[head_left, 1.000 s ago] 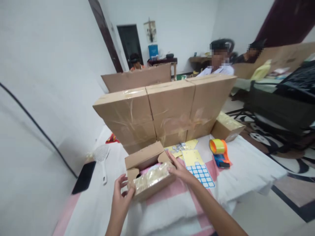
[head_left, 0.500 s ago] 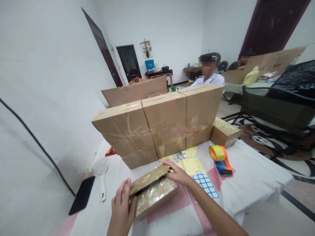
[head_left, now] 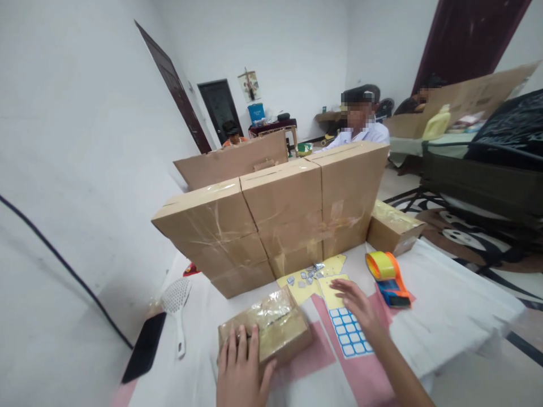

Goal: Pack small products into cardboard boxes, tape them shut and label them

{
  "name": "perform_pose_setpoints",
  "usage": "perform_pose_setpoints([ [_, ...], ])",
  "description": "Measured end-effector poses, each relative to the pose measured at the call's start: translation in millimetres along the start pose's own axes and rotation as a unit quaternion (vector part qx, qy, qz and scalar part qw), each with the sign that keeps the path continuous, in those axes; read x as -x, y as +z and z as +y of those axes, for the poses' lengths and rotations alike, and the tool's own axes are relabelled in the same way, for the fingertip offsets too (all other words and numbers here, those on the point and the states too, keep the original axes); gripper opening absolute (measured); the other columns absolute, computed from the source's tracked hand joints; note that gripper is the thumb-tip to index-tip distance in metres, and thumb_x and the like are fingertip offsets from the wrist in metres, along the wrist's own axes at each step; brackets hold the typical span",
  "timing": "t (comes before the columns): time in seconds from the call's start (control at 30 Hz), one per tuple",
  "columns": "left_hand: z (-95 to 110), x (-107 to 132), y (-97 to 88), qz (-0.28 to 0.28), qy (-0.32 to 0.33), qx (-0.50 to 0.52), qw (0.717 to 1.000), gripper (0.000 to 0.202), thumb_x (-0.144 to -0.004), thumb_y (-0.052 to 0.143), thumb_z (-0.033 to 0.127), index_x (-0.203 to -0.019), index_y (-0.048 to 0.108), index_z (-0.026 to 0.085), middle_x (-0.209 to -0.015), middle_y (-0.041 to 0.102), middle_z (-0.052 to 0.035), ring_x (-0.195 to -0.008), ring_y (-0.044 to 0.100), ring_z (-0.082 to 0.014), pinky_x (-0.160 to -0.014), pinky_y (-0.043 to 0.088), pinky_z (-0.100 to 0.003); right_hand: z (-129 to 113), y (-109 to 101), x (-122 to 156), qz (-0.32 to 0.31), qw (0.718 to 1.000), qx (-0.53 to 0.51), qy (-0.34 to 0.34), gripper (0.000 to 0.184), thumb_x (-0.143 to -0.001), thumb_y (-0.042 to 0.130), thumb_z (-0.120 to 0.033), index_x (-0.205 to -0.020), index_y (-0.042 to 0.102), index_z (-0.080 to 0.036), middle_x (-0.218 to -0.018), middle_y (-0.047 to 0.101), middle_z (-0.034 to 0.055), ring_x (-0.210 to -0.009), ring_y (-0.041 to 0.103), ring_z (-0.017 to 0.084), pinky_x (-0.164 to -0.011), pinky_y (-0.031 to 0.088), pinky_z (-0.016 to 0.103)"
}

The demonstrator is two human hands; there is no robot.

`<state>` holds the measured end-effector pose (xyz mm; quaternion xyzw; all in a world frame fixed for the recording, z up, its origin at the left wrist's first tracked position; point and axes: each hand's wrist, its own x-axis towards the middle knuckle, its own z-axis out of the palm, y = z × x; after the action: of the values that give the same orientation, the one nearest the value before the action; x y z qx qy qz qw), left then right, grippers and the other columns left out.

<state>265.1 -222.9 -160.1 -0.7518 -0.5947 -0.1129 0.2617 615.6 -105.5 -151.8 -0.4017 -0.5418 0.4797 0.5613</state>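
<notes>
A small cardboard box (head_left: 275,328), its lid closed and covered in clear tape, lies on the table in front of me. My left hand (head_left: 241,370) rests flat on the box's near top, fingers spread. My right hand (head_left: 358,305) is off the box, fingers stretched out over a sheet of blue-edged white stickers (head_left: 350,336) to its right. It holds nothing. An orange and blue tape dispenser (head_left: 388,277) with a yellow roll stands a little beyond the right hand.
A wall of taped cardboard boxes (head_left: 275,217) stands at the table's far side, another small box (head_left: 394,229) at its right end. Yellow sheets with small metal bits (head_left: 309,277), a white slotted spatula (head_left: 178,308) and a black phone (head_left: 144,347) lie about. Other people sit behind.
The box's lid went from open to closed. My left hand moved from the box's end onto its top. My right hand let go of the lid and moved right over the sticker sheet.
</notes>
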Motion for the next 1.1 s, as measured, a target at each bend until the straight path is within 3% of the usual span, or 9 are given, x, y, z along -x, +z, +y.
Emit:
perform_pose_setpoints([
  [0.17, 10.3, -1.9, -18.8, -0.083, -0.072, 0.015, 0.994, 0.06, -0.096, 0.054, 0.043, -0.148, 0.056, 0.015, -0.142, 0.064, -0.0171, -0.133, 0.055, -0.0383, -0.109, 0.04, -0.053, -4.4, -80.2, 19.6, 0.15, 0.984, 0.097, 0.001, 0.035, -0.085, 0.07, -0.051, -0.104, 0.07, -0.022, -0.101, 0.076, 0.0111, -0.095, 0.074, 0.027, -0.088, 0.061, 0.041],
  [0.37, 23.8, -6.8, -31.3, -0.112, -0.125, 0.031, 0.985, 0.051, -0.098, 0.049, 0.044, -0.14, 0.065, 0.019, -0.148, 0.059, -0.0165, -0.138, 0.053, -0.0364, -0.11, 0.042, -0.057, -21.6, -124.3, 20.4, 0.331, 0.923, 0.195, -0.018, 0.033, -0.083, 0.068, -0.051, -0.097, 0.069, -0.021, -0.102, 0.073, 0.0096, -0.093, 0.069, 0.025, -0.092, 0.056, 0.045],
  [0.43, 23.3, -4.9, -31.6, -0.116, -0.131, 0.042, 0.984, 0.053, -0.098, 0.049, 0.046, -0.143, 0.062, 0.021, -0.151, 0.057, -0.0162, -0.14, 0.051, -0.0359, -0.109, 0.042, -0.058, -18.3, -133.5, 6.9, 0.344, 0.921, 0.183, -0.01, 0.037, -0.08, 0.07, -0.051, -0.101, 0.067, -0.021, -0.11, 0.072, 0.0113, -0.098, 0.068, 0.026, -0.093, 0.056, 0.047],
  [0.57, 28.0, -3.1, -39.8, -0.129, -0.159, 0.073, 0.976, 0.054, -0.1, 0.048, 0.044, -0.149, 0.056, 0.022, -0.156, 0.051, -0.0158, -0.146, 0.046, -0.0332, -0.115, 0.038, -0.058, 4.1, -147.6, -34.5, 0.29, 0.947, 0.14, 0.015, 0.062, -0.069, 0.078, -0.053, -0.118, 0.06, -0.019, -0.123, 0.068, 0.016, -0.108, 0.067, 0.029, -0.093, 0.056, 0.046],
  [0.7, 40.3, -2.5, -54.5, -0.104, -0.188, 0.098, 0.972, 0.053, -0.103, 0.044, 0.039, -0.152, 0.051, 0.021, -0.161, 0.045, -0.0149, -0.151, 0.04, -0.0304, -0.122, 0.029, -0.059, 19.4, -148.7, -65.6, 0.216, 0.966, 0.131, 0.06, 0.07, -0.066, 0.078, -0.057, -0.12, 0.061, -0.016, -0.115, 0.071, 0.0162, -0.085, 0.069, 0.024, -0.075, 0.058, 0.039],
  [0.8, 44.6, -2.3, -62.7, -0.077, -0.19, 0.117, 0.972, 0.052, -0.103, 0.045, 0.039, -0.153, 0.048, 0.023, -0.16, 0.047, -0.0139, -0.151, 0.039, -0.0307, -0.124, 0.024, -0.06, 17.5, -142.8, -72.1, 0.153, 0.977, 0.135, 0.055, 0.046, -0.075, 0.072, -0.058, -0.092, 0.07, -0.016, -0.087, 0.073, 0.0085, -0.076, 0.065, 0.021, -0.07, 0.054, 0.034],
  [0.93, 56.2, -8.7, -70.3, 0.011, -0.177, 0.147, 0.973, 0.05, -0.101, 0.051, 0.034, -0.149, 0.051, 0.022, -0.156, 0.051, -0.015, -0.15, 0.041, -0.0326, -0.124, 0.025, -0.061, 3.0, -124.8, -64.4, 0.139, 0.977, 0.163, 0.014, 0.038, -0.078, 0.072, -0.052, -0.063, 0.06, -0.019, -0.061, 0.057, -0.0005, -0.065, 0.054, 0.016, -0.064, 0.047, 0.029],
  [1.0, 73.0, -14.1, -73.8, 0.062, -0.148, 0.173, 0.972, 0.047, -0.1, 0.053, 0.028, -0.146, 0.054, 0.021, -0.151, 0.057, -0.0146, -0.148, 0.045, -0.031, -0.124, 0.028, -0.058, -9.7, -106.3, -51.9, 0.138, 0.977, 0.165, -0.007, 0.036, -0.08, 0.07, -0.052, -0.067, 0.062, -0.019, -0.064, 0.059, -0.0003, -0.067, 0.055, 0.017, -0.065, 0.047, 0.028],
  [1.1, 106.5, -22.4, -78.2, 0.061, -0.066, 0.242, 0.966, 0.046, -0.099, 0.054, 0.023, -0.145, 0.055, 0.023, -0.144, 0.063, -0.0118, -0.141, 0.053, -0.027, -0.123, 0.032, -0.053, -34.8, -63.5, -17.2, 0.121, 0.986, 0.113, -0.021, 0.034, -0.088, 0.062, -0.052, -0.085, 0.069, -0.018, -0.08, 0.069, 0.0034, -0.077, 0.064, 0.02, -0.069, 0.052, 0.03],
])
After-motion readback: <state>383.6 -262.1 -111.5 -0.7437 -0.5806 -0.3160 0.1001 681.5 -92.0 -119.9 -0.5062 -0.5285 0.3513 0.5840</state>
